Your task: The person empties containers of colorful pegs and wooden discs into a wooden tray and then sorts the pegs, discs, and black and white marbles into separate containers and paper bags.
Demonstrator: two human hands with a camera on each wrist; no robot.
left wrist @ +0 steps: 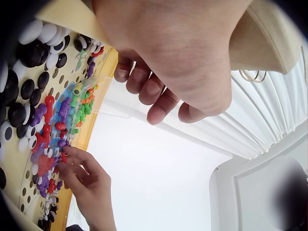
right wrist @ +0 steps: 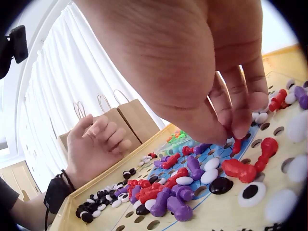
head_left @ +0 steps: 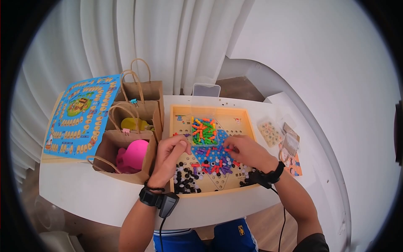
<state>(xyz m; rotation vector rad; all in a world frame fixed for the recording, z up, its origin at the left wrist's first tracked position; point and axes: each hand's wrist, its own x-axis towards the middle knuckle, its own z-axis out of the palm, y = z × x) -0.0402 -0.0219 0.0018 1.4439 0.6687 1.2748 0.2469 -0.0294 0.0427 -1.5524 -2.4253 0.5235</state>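
The right hand (head_left: 251, 156) is closed at the fingertips, pinching a red peg (right wrist: 236, 146) over the blue patterned area of the wooden tray (head_left: 214, 192), among loose red and purple pegs (right wrist: 180, 208). The left hand (head_left: 168, 158) is raised at the tray's left side, fingers loosely curled and apparently empty, near the clear box (head_left: 205, 145) of mostly orange and green pegs; black and white discs (head_left: 183, 180) lie below it.

1. Blue sheet (head_left: 84, 115), print too small to read!
2. Pink toy (head_left: 137, 153), base hidden inside the bag (head_left: 126, 177)!
3. Red peg (right wrist: 236, 147), top covered by the right hand (right wrist: 192, 62)!
4. Dark shape (left wrist: 291, 192), left wrist view: pure blur!
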